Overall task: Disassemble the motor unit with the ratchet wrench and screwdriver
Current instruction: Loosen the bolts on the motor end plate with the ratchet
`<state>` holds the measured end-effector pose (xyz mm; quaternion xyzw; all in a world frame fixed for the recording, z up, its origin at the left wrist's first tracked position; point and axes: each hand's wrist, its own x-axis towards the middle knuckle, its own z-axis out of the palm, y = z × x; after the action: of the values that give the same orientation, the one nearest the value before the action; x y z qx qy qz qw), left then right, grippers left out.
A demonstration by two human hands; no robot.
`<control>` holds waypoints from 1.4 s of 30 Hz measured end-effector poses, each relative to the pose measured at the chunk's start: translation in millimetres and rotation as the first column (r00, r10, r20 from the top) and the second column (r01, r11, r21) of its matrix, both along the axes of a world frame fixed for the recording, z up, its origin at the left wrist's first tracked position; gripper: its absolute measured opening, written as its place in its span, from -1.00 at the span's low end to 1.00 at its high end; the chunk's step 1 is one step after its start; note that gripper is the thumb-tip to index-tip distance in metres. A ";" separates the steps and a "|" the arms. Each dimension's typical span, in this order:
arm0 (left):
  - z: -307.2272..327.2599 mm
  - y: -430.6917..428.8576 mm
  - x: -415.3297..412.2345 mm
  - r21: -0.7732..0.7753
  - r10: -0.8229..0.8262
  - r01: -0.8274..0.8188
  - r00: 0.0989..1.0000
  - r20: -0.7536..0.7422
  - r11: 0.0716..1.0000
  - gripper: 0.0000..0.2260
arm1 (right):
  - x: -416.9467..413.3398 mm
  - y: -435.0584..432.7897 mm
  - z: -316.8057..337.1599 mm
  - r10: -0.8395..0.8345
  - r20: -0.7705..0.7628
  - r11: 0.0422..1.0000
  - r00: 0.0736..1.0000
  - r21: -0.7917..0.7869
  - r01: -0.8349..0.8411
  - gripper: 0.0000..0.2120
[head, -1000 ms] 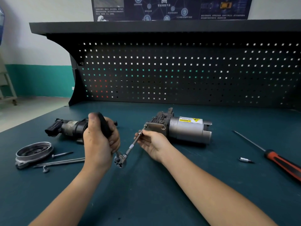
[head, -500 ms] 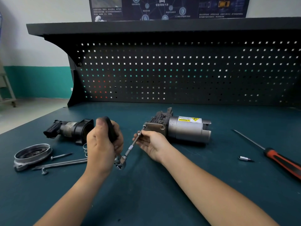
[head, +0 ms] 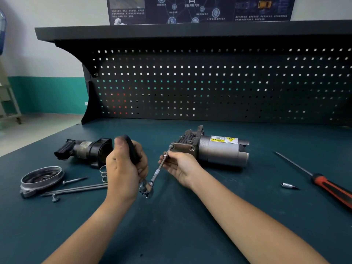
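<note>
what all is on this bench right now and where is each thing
motor unit: one, grey with a yellow warning label, centre-right
ratchet wrench: one, silver with a black handle, between the hands, extension tip at the motor unit's bolt
screwdriver: one, red and black handle, far right
socket bit: one, silver, left of the screwdriver
black housing: one, black and grey, left
round cover: one, silver, far left
loose bolts: about four, silver, beside the round cover
spring: one, silver, partly behind the left hand
pegboard: one, black, behind the bench
bench: one, dark teal top
left hand: grips the wrench handle
right hand: fingers pinch the extension
</note>
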<state>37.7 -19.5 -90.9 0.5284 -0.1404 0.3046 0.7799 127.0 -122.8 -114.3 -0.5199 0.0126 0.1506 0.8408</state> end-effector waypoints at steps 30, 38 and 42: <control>-8.8 -17.6 -2.6 0.330 0.112 -0.150 0.985 0.131 0.932 -0.68 | 0.0 1.2 -1.3 0.093 -0.036 0.993 0.995 0.081 -0.089 -0.77; 1.6 -3.5 8.1 -0.163 0.052 -0.060 0.997 -0.051 0.985 -0.54 | 1.7 0.7 -0.7 0.021 -0.008 0.999 1.000 0.025 -0.021 -0.77; 4.9 -0.6 8.4 -0.264 0.021 -0.046 0.995 -0.096 0.963 -0.54 | 2.2 -0.5 -1.8 0.033 -0.006 0.999 0.999 0.009 -0.033 -0.77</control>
<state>46.2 -20.1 -86.1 0.4347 -0.0530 0.3089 0.8442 129.2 -123.3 -116.1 -0.5159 0.0062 0.1661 0.8403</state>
